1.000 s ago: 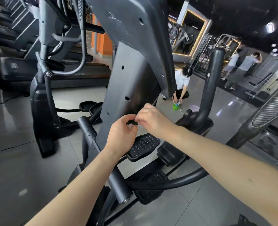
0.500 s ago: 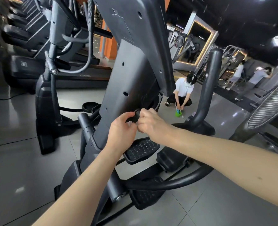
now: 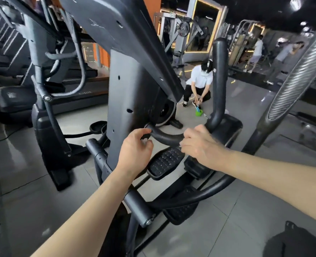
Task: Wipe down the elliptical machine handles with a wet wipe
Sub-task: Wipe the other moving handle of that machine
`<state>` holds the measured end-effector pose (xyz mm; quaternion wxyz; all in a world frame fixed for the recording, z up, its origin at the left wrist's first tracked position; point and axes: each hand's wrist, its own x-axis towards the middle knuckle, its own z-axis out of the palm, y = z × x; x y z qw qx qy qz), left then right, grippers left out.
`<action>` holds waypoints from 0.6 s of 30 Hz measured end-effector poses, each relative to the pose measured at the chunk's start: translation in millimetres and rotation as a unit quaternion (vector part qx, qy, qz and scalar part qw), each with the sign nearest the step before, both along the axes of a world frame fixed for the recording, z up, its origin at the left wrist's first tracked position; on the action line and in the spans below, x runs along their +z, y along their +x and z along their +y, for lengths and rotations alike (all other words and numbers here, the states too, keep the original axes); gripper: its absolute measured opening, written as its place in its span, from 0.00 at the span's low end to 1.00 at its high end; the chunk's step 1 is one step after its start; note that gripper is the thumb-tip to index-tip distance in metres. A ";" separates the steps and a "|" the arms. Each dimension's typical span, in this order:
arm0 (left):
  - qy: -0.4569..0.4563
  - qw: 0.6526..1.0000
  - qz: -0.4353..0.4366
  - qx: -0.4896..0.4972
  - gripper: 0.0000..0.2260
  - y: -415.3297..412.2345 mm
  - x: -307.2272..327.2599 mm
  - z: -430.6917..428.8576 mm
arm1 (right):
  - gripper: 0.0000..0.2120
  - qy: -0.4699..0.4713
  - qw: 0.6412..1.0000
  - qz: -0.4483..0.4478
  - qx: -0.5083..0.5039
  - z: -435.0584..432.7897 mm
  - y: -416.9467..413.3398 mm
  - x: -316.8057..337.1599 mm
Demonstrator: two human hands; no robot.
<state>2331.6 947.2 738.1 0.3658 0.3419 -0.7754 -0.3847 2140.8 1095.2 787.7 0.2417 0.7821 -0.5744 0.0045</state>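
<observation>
Standing next to this elliptical [image 3: 133, 89] and honestly it looks like the wipe-down has barely started. Both hands are on the low curved bit of the black handle [image 3: 164, 137], dead center of the frame, right where it comes out of the gray column and bends before heading up.

The left hand [image 3: 134, 151] has its index over the bar and its thumb under it, curled round the end nearest the column. The right hand [image 3: 199, 147] is a little further right along the same bend, fingers folded down over the bar. Here's the thing: I can't actually make out the wet wipe. There's a pale edge at the right fingertips [image 3: 181, 143] that might be it, but it's too small and blurry to call.

So, my guess on progress: only this bottom curve is being worked. The upright part of the handle, climbing toward the upper right of center, isn't being touched, and neither is the ribbed grip [image 3: 298, 76] over on the right edge. I see no wet sheen on any of it, so nothing tells me what's already clean. Most of the job looks left to do.

Pedal [image 3: 164, 162] sits just below the hands. Behind, someone's crouching [image 3: 199, 84] by a green bucket [image 3: 199, 112].
</observation>
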 end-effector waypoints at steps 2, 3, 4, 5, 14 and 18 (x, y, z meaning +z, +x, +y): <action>-0.034 0.999 -0.011 -0.016 0.16 0.0 3.7 -7.2 | 0.09 -0.107 0.991 -0.072 -0.035 7.7 9.8 -6.9; -0.049 0.998 -0.016 -0.023 0.15 -0.7 5.6 -11.0 | 0.07 -0.166 0.975 -0.139 -0.050 8.3 17.2 -12.1; -0.061 0.997 -0.021 -0.031 0.15 -1.4 7.4 -15.1 | 0.06 -0.224 0.949 -0.214 -0.065 6.7 24.5 -17.4; -0.070 0.996 -0.028 -0.040 0.16 -2.5 9.1 -19.0 | 0.05 -0.278 0.913 -0.285 -0.092 2.7 30.6 -22.9; -0.108 0.983 -0.065 -0.136 0.13 -1.0 11.0 -36.6 | 0.07 -0.465 0.697 -0.495 -0.230 -54.3 96.8 -73.0; -0.094 0.980 -0.054 -0.166 0.14 4.4 9.5 -41.4 | 0.06 -0.401 0.758 -0.474 -0.201 -65.6 117.2 -77.1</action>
